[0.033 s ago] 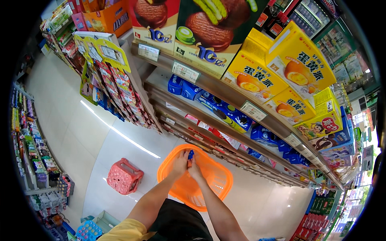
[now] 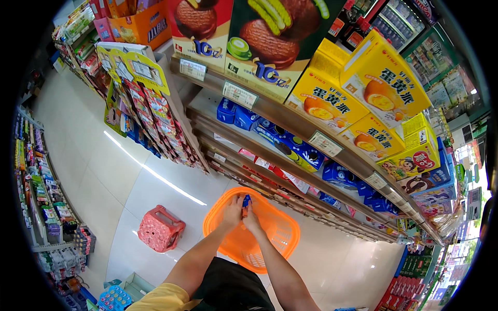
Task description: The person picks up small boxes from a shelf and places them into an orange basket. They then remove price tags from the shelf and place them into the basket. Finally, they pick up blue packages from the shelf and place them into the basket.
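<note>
Both of my hands are close together over an orange plastic basket (image 2: pixel 282 226). Between them is a small dark blue item (image 2: pixel 246 200), perhaps a packet; its kind is too small to make out. My left hand (image 2: pixel 233 211) closes on it from the left, fingers bent. From below and to the right, my right hand (image 2: pixel 251 220) pinches its lower end. The basket's wide rim surrounds my hands, and slots show in its near wall. Nothing else can be made out inside it.
A red patterned plastic stool (image 2: pixel 160 228) stands on the floor to the left. Ahead and right runs a shelf unit (image 2: pixel 270 106) with yellow boxes (image 2: pixel 330 98) and blue packages (image 2: pixel 290 145). A rack of hanging packets (image 2: pixel 153 111) juts out at its left end. More shelves (image 2: pixel 49 192) line the far left.
</note>
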Motion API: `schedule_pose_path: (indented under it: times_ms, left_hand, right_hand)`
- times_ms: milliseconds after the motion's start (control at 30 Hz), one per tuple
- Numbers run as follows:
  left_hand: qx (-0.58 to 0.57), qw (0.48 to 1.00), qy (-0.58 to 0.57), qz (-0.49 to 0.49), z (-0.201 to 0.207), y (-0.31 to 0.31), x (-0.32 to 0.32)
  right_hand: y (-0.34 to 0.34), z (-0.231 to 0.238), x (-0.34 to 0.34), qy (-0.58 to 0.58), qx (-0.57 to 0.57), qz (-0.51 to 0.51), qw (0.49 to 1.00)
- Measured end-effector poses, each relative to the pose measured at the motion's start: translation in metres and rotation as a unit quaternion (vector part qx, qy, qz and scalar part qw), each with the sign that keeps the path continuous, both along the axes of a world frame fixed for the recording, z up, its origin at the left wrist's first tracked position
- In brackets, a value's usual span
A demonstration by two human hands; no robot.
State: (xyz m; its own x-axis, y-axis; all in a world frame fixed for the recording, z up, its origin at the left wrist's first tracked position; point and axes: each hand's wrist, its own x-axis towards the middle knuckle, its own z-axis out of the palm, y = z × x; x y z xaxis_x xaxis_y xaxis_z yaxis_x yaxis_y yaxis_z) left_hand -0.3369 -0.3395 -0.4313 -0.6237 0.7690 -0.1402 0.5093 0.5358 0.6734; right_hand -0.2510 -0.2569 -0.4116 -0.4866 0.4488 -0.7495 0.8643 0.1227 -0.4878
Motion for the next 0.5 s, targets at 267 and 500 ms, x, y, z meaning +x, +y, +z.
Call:
schedule_pose_path:
  times_ms: [267, 500]
  left_hand:
    - [0.125, 0.991, -0.046, 0.007, 0.072, -0.005, -0.014]
    - [0.360, 0.922, 0.073, 0.125, 0.241, 0.044, -0.078]
  right_hand:
    - [-0.010, -0.017, 0.026, 0.239, 0.032, -0.128, 0.962]
    - [0.012, 0.179, -0.023, 0.421, 0.133, -0.176, 0.880]
